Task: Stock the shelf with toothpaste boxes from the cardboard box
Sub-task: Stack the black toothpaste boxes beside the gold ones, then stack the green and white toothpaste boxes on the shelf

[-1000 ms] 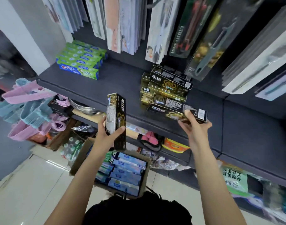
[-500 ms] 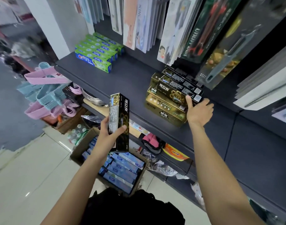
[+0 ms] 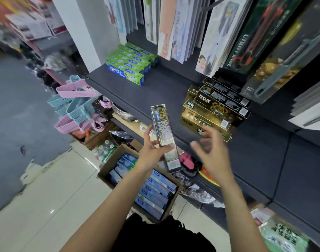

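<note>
Left hand (image 3: 152,151) grips a gold box (image 3: 164,135) upright, ready to pass; right hand (image 3: 212,151), fingers spread and empty, hangs just beside it. Gold stack (image 3: 210,113) sits beyond on the shelf (image 3: 155,91), carton (image 3: 143,180) below.

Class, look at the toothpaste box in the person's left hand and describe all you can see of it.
The toothpaste box is long, narrow and looks like shiny cardboard, gold and black with small printed text and a blue strip. It stands nearly upright, slightly tilted, closed, in front of the shelf edge and above the cardboard box. The left hand grips its lower half, thumb across the front. The right hand is near but apart.
</note>
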